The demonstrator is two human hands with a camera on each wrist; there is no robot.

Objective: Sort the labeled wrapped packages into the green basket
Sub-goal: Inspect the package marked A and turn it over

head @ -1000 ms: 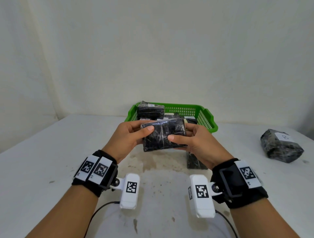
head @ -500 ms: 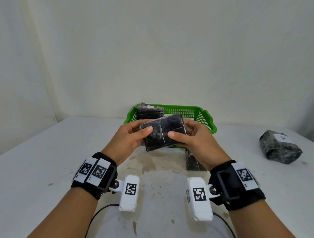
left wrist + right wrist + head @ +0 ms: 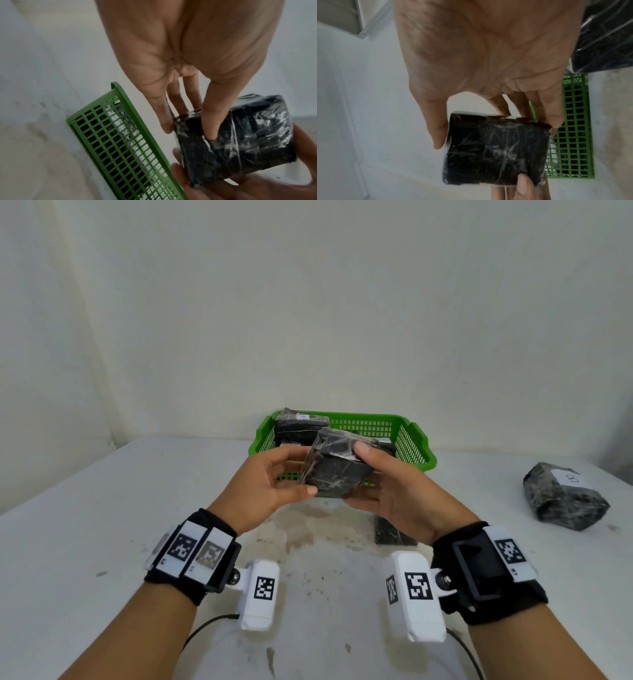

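I see the white table [image 3: 102, 525] with the green basket [image 3: 416, 440] at its far middle, wrapped packages inside. A labeled package [image 3: 565, 496] lies well right of the basket. Just in front of the basket my left hand [image 3: 270, 484] and right hand [image 3: 394, 491] both pinch one black wrapped package [image 3: 335, 470], tilted, off the table.
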